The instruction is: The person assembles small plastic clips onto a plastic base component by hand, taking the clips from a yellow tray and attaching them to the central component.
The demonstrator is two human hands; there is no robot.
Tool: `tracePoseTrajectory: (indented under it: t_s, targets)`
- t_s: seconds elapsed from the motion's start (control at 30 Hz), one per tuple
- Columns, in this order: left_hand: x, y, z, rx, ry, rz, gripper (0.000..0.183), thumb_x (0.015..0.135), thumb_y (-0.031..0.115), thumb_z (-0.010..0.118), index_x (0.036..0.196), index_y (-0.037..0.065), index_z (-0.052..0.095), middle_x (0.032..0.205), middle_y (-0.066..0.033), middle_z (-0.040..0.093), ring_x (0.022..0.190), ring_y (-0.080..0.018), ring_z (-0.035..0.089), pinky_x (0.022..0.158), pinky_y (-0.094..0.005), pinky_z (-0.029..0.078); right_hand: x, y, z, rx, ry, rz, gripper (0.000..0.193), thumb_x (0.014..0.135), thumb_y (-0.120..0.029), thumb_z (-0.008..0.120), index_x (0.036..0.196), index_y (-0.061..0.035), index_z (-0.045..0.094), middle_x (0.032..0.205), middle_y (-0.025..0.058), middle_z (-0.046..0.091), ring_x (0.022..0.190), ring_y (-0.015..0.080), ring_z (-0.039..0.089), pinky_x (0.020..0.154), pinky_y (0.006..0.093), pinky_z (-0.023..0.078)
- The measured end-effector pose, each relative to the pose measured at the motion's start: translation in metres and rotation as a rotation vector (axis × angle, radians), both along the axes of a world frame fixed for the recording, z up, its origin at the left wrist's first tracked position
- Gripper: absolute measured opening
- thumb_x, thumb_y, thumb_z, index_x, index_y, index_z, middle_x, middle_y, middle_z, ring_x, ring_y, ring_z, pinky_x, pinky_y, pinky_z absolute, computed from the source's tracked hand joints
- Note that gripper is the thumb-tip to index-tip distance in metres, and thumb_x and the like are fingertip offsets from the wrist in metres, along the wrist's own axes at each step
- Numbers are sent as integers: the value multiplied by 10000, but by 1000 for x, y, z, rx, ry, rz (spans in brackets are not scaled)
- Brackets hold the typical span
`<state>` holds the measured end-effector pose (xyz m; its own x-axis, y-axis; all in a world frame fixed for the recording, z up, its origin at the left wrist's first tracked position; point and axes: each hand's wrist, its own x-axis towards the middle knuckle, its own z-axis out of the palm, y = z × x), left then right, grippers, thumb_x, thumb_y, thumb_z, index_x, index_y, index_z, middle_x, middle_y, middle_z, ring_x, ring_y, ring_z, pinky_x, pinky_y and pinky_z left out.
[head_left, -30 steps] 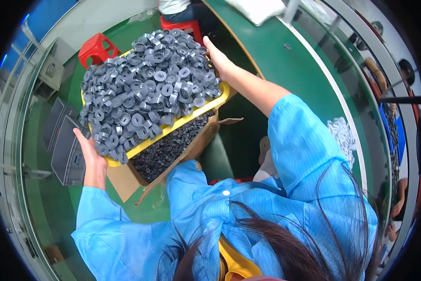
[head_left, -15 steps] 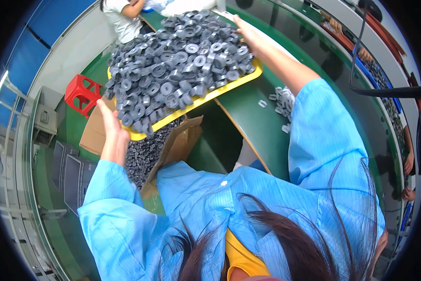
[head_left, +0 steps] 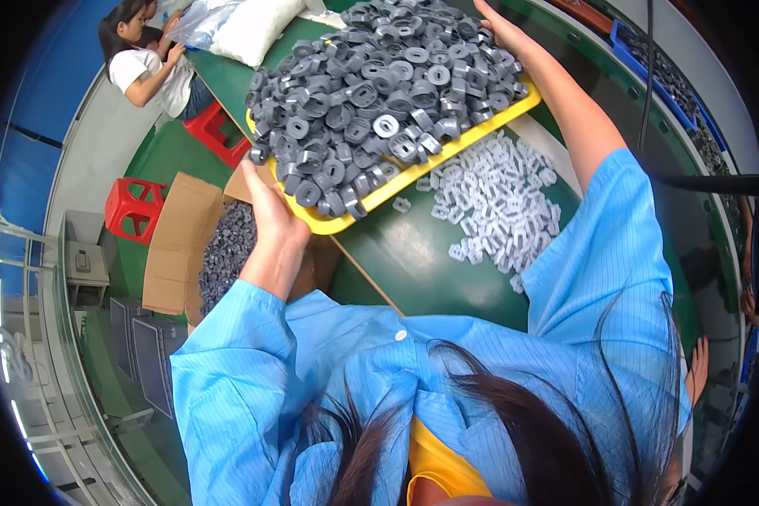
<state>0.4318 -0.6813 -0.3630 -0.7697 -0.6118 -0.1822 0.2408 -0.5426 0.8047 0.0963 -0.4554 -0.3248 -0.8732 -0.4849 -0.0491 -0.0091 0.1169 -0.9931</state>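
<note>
A yellow tray [head_left: 447, 160], heaped high with small dark-grey ring-shaped plastic parts [head_left: 371, 101], is held up between my two hands over the green table. My left hand [head_left: 270, 218] grips its near left corner, the thumb along the side and the other fingers mostly hidden. At the far right end, my right hand [head_left: 507, 34] holds the tray's edge, its fingers partly behind the heap. Below the tray, a spread of small whitish translucent plastic pieces [head_left: 497, 198] lies on the green tabletop [head_left: 388, 261].
Left of the table is an open cardboard box [head_left: 172, 244] holding more grey parts [head_left: 227, 253]. Red stools [head_left: 135, 207] stand beyond it. A person in white [head_left: 151, 76] sits at the far left near a white bag [head_left: 257, 29]. Blue bins [head_left: 658, 76] line the right side.
The tray has moved right, from partly above the cardboard box to above the table, still in both hands. My view has shifted, and more of the whitish pieces show.
</note>
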Motion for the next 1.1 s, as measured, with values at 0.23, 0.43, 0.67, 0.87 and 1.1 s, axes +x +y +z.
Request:
tracePoseTrajectory:
  t_s: [0.23,0.43,0.67,0.87,1.1]
  targets:
    - [7,-16,7,-23,-81,-196,874,862,694,320,1334,-41,356,1330,-165,449,1204,-275,460,1030,-426,360,16,-15,-6,56,75,-20,1190,603,-877,460,1406,-11,313,1429,226,299,1300,306,343,1055,393,265]
    - [11,-43,29,-158,-317,-360,758,897,657,290,1235,4,476,1172,-104,542,1028,-193,525,930,-337,416,-36,-19,-21,97,-8,-68,1139,649,-834,485,1390,16,319,1370,149,417,1227,233,439,1026,325,315]
    - [29,-100,30,-166,-382,-613,617,931,572,360,965,11,614,876,-32,596,756,-107,513,729,-283,456,-7,-26,-6,63,-98,-32,1090,729,-778,470,1391,66,275,1434,185,328,1307,243,358,1059,316,282]
    - [-60,-217,97,-1287,-314,-213,267,872,256,584,954,18,672,717,-35,632,621,-99,581,538,-261,486,-6,-24,6,346,75,-110,766,855,-684,384,1234,-40,550,1204,101,569,1091,178,528,972,284,365]
    - [-218,-197,104,-1419,-772,-625,432,823,362,623,1158,88,614,1116,-77,608,835,-184,616,684,-352,533,2,-34,12,285,91,-90,799,867,-681,347,1316,-32,474,1274,110,516,1166,190,475,1015,297,313]
